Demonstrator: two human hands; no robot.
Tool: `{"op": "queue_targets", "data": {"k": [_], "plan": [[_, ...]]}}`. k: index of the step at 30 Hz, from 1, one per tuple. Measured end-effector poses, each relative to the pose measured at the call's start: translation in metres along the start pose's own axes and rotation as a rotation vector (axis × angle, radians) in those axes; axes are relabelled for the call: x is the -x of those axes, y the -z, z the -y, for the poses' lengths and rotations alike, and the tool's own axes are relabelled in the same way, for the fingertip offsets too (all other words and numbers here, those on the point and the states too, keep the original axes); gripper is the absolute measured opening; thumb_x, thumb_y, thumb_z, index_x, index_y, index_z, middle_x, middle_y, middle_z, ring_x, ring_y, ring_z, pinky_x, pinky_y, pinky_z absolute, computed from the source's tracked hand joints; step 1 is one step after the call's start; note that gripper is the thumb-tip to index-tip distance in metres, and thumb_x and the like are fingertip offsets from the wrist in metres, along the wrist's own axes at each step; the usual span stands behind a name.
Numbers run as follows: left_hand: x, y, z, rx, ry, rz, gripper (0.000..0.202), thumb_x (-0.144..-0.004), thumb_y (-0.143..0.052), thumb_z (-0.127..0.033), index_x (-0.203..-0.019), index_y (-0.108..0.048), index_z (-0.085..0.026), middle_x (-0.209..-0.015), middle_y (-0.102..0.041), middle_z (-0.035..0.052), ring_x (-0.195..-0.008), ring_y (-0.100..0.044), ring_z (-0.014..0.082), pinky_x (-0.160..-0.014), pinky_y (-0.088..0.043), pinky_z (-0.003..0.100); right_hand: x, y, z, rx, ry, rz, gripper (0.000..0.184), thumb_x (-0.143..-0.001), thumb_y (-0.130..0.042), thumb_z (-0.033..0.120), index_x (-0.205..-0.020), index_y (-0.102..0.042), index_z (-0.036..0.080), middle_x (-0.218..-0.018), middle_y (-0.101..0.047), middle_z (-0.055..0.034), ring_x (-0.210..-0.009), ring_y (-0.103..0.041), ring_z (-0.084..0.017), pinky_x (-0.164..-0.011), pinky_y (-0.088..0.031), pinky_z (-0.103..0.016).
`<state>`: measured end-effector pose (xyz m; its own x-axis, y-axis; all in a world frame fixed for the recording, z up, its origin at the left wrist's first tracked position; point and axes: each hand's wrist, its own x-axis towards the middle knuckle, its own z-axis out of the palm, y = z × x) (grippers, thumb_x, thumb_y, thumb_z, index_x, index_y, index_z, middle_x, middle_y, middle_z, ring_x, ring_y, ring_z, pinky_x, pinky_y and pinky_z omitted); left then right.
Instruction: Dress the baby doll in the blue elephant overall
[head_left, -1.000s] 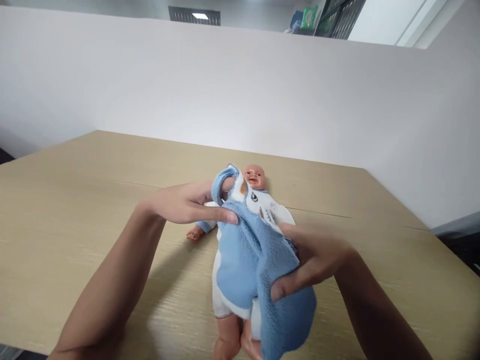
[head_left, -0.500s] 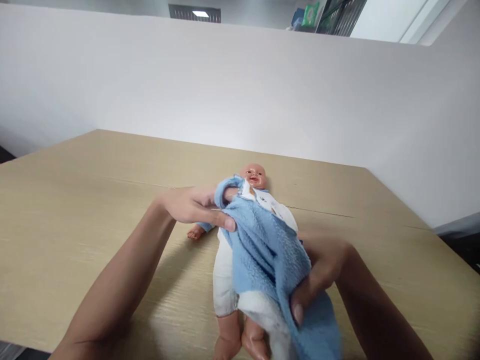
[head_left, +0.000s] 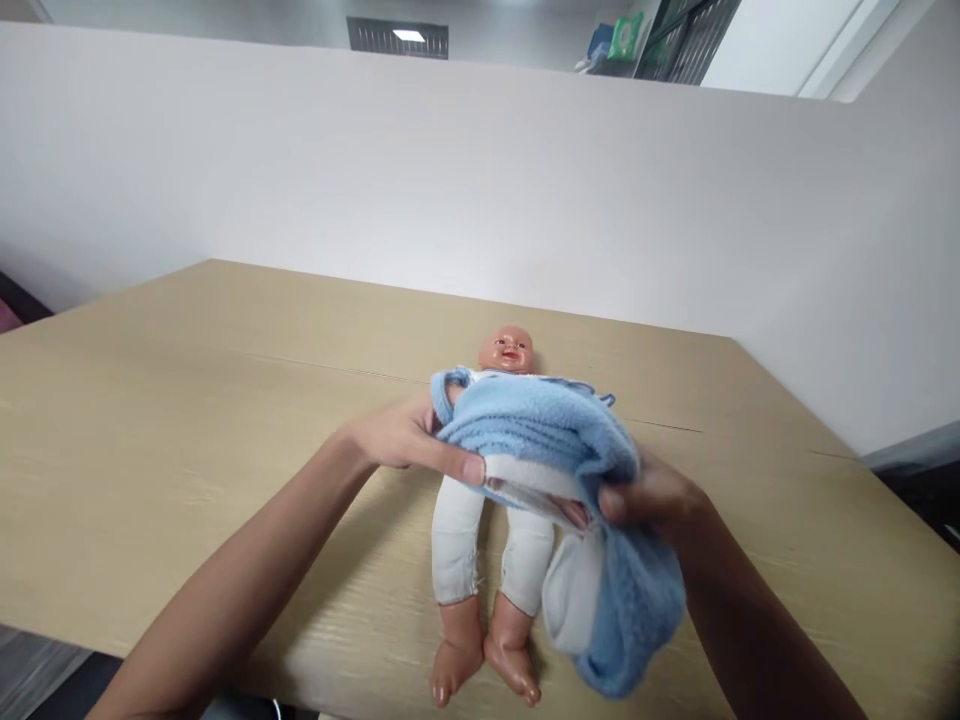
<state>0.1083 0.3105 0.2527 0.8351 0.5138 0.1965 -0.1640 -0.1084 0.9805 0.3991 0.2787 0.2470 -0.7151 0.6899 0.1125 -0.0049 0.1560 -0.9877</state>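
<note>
A baby doll (head_left: 507, 352) lies face up on the wooden table (head_left: 187, 400), head away from me, its white cloth legs and bare feet toward the near edge. A light blue fleece garment (head_left: 547, 440) with white lining is bunched over the doll's chest and hangs down at its right side. My left hand (head_left: 409, 445) pinches the garment's left edge beside the doll's hip, fingers closed. My right hand (head_left: 645, 495) grips the bunched fleece on the other side, with part of the fingers buried in the fabric.
A white partition wall (head_left: 480, 180) runs close behind the table. The table's right edge slants down at the far right. Shelving with green packets (head_left: 622, 35) shows above the wall.
The garment has been pulled up from the doll's legs to its chest, baring the white legs and feet. Both hands moved up along the body with it.
</note>
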Motion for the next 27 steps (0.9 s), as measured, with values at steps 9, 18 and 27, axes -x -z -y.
{"op": "queue_targets", "data": {"k": [9, 18, 27], "plan": [[0.069, -0.102, 0.042, 0.043, 0.074, -0.429, 0.055, -0.09, -0.09, -0.041, -0.137, -0.071, -0.018, -0.133, -0.077, 0.0132, -0.121, -0.074, 0.0284, -0.109, -0.06, 0.038, 0.04, -0.065, 0.019, 0.133, -0.113, -0.268, 0.05, -0.086, -0.09, 0.044, -0.129, -0.079, 0.02, -0.114, -0.084, -0.0101, -0.109, -0.079, -0.032, -0.094, -0.066, -0.041], [0.1, -0.169, 0.063, -0.075, 0.326, -0.945, 0.058, -0.086, -0.086, -0.057, -0.124, -0.076, -0.015, -0.121, -0.083, 0.0142, -0.112, -0.078, 0.0343, -0.1, -0.065, 0.043, 0.054, -0.116, 0.012, 0.134, -0.068, -0.085, 0.063, -0.084, -0.09, 0.037, -0.143, -0.072, 0.025, -0.135, -0.08, -0.0076, -0.126, -0.075, -0.032, -0.114, -0.059, -0.044], [0.108, -0.185, 0.069, -0.343, 0.357, -0.946, 0.052, -0.095, -0.074, -0.056, -0.132, -0.076, -0.02, -0.146, -0.075, 0.0134, -0.138, -0.067, 0.0383, -0.117, -0.054, 0.049, 0.06, -0.131, -0.001, 0.381, -0.161, -0.356, 0.022, -0.088, -0.072, 0.026, -0.108, -0.08, 0.023, -0.106, -0.086, -0.0047, -0.098, -0.079, -0.027, -0.094, -0.063, -0.041]]}}
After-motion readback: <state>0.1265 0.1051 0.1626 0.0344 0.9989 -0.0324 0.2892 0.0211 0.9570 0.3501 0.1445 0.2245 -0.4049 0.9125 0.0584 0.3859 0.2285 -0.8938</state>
